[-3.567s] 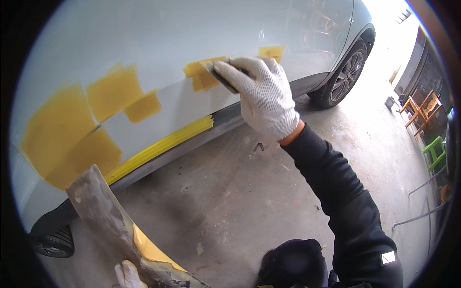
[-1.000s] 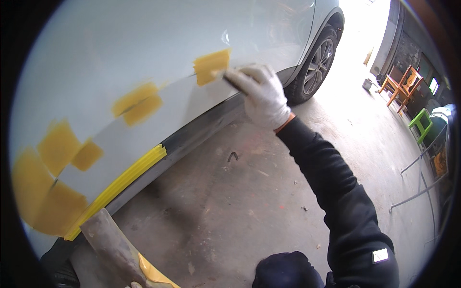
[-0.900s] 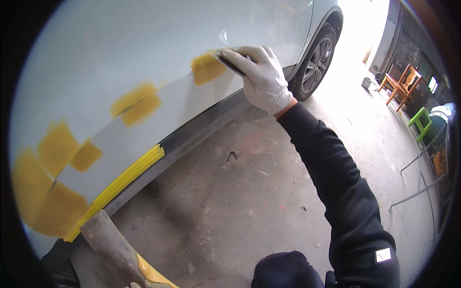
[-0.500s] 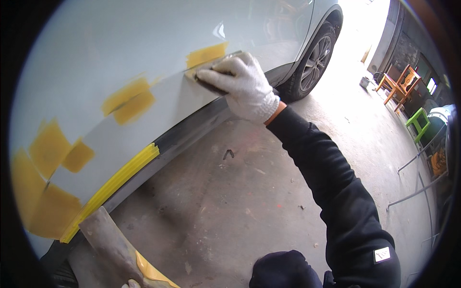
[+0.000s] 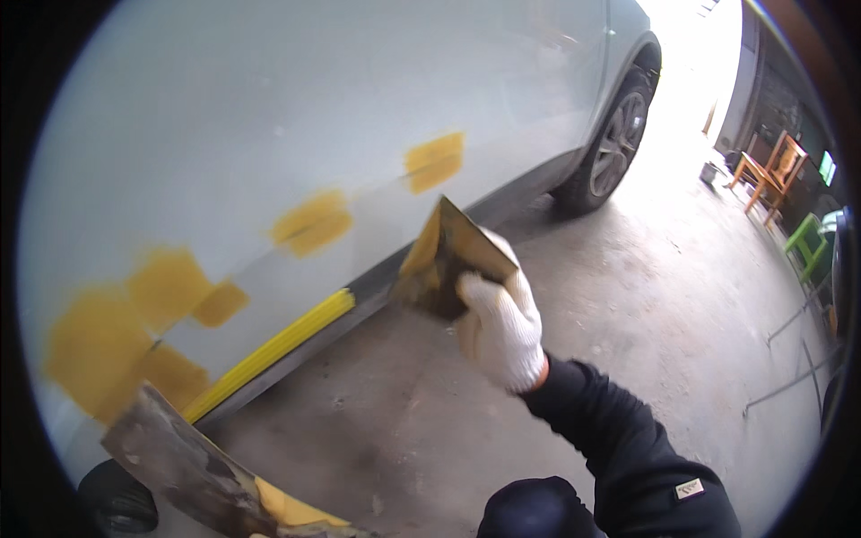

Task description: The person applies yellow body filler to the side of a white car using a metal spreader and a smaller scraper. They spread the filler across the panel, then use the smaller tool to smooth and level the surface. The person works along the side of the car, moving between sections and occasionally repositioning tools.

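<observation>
My right hand (image 5: 504, 327), in a white knit glove, grips a putty spreader (image 5: 448, 260) with thumb and fingers. Yellow putty is smeared over the spreader's flat blade, which is held away from the car door (image 5: 269, 108). Several yellow putty patches run along the lower door, among them a far patch (image 5: 434, 161), a middle patch (image 5: 312, 221) and a broad near patch (image 5: 94, 345). At the lower left, a grey putty board (image 5: 184, 457) carries a heap of yellow putty (image 5: 291, 509). My left hand is at the board's lower end, almost wholly cut off by the picture's edge.
Yellow masking tape (image 5: 273, 354) covers part of the dark sill below the door. Beyond it stands the car's wheel (image 5: 617, 143). On the concrete floor (image 5: 619, 296) at right are a wooden chair (image 5: 773, 175), a green stool (image 5: 809, 247) and thin metal legs (image 5: 787, 387).
My right hand has drawn the spreader off the far patch, back and down toward me, turning its blade up. The far patch now shows whole. The view has shifted left.
</observation>
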A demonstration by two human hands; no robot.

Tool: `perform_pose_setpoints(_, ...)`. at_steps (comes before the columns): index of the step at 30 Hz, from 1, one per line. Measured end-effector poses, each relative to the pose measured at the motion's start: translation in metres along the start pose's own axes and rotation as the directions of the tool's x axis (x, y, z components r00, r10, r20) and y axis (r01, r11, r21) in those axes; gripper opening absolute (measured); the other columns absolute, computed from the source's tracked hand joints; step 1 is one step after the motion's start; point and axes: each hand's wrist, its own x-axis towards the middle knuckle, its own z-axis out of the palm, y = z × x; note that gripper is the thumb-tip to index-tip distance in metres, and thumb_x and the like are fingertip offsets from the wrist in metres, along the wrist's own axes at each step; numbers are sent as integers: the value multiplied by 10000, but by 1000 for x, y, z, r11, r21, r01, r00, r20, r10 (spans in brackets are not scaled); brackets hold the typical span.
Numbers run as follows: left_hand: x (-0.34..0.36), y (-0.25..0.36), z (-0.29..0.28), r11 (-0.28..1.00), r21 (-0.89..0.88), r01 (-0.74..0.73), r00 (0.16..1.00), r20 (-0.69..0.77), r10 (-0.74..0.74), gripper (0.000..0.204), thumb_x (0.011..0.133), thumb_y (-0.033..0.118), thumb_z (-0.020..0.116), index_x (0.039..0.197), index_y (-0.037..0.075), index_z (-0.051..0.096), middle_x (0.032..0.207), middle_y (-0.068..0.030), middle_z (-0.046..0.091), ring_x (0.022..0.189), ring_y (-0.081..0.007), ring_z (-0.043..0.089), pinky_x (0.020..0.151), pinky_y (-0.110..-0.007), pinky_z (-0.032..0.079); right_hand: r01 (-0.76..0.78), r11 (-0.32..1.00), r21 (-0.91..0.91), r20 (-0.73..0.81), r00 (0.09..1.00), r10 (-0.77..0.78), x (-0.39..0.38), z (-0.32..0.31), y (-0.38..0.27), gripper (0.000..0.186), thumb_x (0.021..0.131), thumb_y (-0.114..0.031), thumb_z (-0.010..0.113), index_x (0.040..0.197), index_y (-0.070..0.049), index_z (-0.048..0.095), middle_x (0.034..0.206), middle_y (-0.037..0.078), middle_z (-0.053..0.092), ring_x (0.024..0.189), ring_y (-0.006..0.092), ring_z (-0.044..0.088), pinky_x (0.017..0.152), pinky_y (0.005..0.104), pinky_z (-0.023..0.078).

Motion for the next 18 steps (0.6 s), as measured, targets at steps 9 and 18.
perform_pose_setpoints(9, 102, 57, -17, 955, -242, 171, 930, -279, -238, 683, 1082, 446, 527, 1555, -22, 372, 1417, -213, 537, 1239, -352, 560, 1030, -486, 476, 3, 998, -68, 608, 793, 39, -52, 114, -34, 530, 988, -30, 559, 1512, 18, 499, 1353, 209, 583, 1170, 323, 616, 1015, 393, 490)
perform_pose_setpoints(18, 50, 5, -90, 970, 38, 240, 664, -735, -135, 641, 1117, 371, 461, 1604, -22, 323, 1621, -236, 368, 1468, -347, 424, 1225, -440, 348, 213, 848, -486, 748, 603, 277, -63, 128, -35, 430, 962, 24, 555, 1386, -7, 617, 1222, 190, 636, 1076, 340, 652, 923, 377, 557)
